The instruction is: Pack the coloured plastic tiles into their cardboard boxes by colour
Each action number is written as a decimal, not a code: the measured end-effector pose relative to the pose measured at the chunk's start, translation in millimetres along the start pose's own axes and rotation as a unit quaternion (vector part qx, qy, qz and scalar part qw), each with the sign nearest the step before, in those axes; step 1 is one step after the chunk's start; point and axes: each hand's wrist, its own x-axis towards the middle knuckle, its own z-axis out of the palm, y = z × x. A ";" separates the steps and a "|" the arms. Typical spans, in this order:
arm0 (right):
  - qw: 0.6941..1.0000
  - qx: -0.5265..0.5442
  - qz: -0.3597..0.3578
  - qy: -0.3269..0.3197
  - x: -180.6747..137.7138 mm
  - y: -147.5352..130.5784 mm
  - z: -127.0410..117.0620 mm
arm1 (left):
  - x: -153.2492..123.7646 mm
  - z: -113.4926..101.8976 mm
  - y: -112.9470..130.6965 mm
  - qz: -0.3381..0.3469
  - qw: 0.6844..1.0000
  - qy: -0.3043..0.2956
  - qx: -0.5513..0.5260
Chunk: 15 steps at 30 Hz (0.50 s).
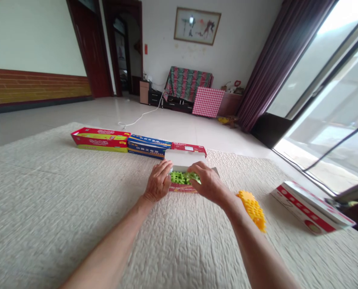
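A small red box (183,188) stands on the beige textured cover with its white lid flap (185,157) raised. Inside lie several green lattice-like plastic pieces (176,178). My left hand (158,182) is against the box's left side, fingers at the rim and thumb near the front corner, gripping it. Curled over the right end of the box, my right hand (207,180) has its fingers on the green pieces. The fingers partly hide those pieces. Beside my right forearm lies a row of yellow-orange toothed plastic pieces (252,209).
Behind the box, a red and yellow-green box (100,140), a blue box (148,146) and another red box (189,147) stand end to end. A white and red carton (311,208) sits at the right. A white cable (142,115) crosses the tiled floor beyond the cover.
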 end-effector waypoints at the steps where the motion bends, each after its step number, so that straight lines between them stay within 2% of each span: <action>1: 1.000 -0.001 -0.005 -0.002 7.6 3.3 6.8 | 0.1 0.1 0.0 0.000 1.000 0.001 0.001; 5: 1.000 0.004 -0.007 -0.004 21.9 11.1 29.7 | 0.1 0.7 -0.4 0.009 1.000 0.002 -0.001; 8: 0.999 0.018 -0.005 0.032 16.5 10.9 31.0 | 0.1 0.8 -1.0 0.006 1.000 -0.004 0.000; 10: 0.995 0.025 0.007 0.095 7.4 11.4 23.2 | 0.3 0.6 -1.1 0.008 1.000 -0.003 -0.001; 12: 0.978 0.018 0.042 0.202 -3.7 14.9 12.2 | 0.4 0.4 -1.0 0.014 1.000 0.007 0.000; 15: 0.921 -0.001 0.124 0.370 -20.5 27.8 2.3 | -0.3 1.1 -0.1 0.001 0.999 0.043 0.005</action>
